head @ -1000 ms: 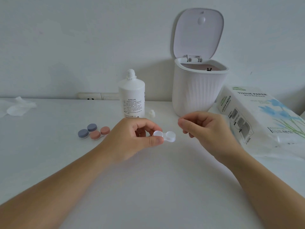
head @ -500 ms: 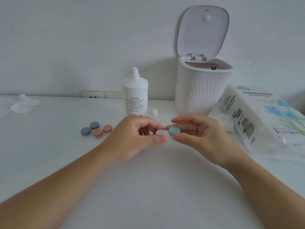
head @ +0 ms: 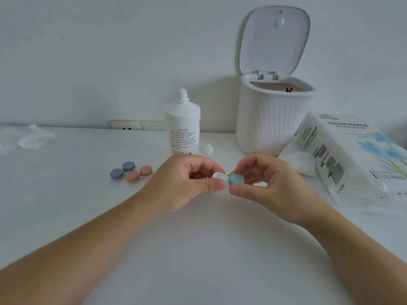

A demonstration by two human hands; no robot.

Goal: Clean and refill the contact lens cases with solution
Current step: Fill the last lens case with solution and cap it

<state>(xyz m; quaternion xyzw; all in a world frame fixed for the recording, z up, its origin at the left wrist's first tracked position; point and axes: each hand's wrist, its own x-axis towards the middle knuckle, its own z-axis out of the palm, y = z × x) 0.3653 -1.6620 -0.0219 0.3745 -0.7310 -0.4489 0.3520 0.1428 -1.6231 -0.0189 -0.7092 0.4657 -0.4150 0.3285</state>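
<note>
My left hand (head: 187, 183) pinches a clear white contact lens case (head: 219, 175) above the table's middle. My right hand (head: 266, 181) holds a teal cap (head: 236, 179) between thumb and fingers, right on the case's right well. An uncapped white solution bottle (head: 182, 126) stands behind the hands, its small cap (head: 208, 149) lying beside it. To the left lie a lens case with purple caps (head: 122, 170) and one with pink caps (head: 138, 173).
A white bin (head: 273, 119) with its lid up stands at the back right. A tissue paper pack (head: 352, 159) lies on the right, a loose tissue (head: 305, 167) beside it. Crumpled tissues (head: 28, 139) sit far left. A wall socket (head: 136, 125) is behind.
My right hand brought the teal cap in from the right onto the case's right well, which was uncovered a second ago. My left hand kept holding the case.
</note>
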